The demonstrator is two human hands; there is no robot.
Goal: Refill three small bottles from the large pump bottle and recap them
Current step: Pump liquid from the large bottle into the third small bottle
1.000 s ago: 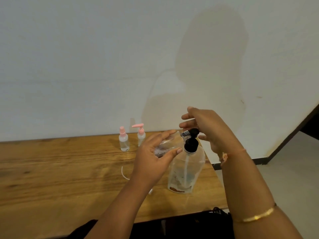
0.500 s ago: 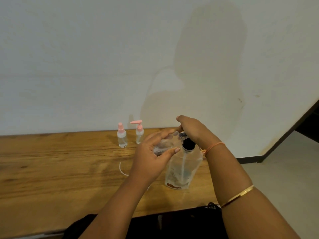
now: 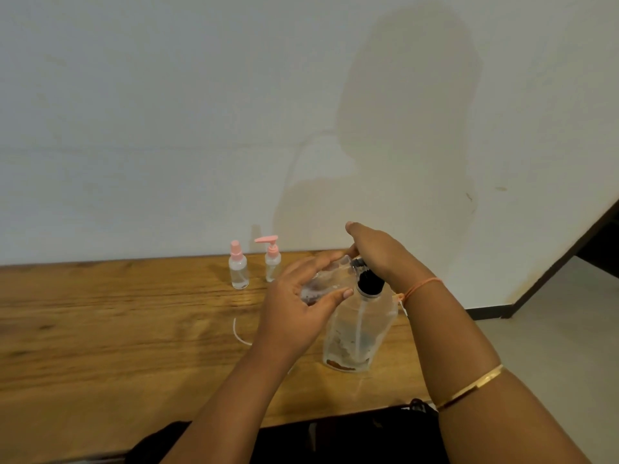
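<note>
The left hand (image 3: pixel 294 309) curls its fingers (image 3: pixel 315 264) round a small clear plastic bottle (image 3: pixel 326 283), tilted mouth-first rightward to the nozzle of a large clear black-topped pump bottle (image 3: pixel 360 333) on the wooden counter (image 3: pixel 117 329); the right hand (image 3: pixel 376 251) covers the pump, finger curl hidden.

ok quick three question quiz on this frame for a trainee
1. True or false: the right hand is on top of the large pump bottle.
2. How many pink-capped small bottles stand unheld? A one, B two, C three.
3. Which hand holds the clear small bottle at the pump?
Key: 1 true; 2 B; 3 the left hand.
</note>
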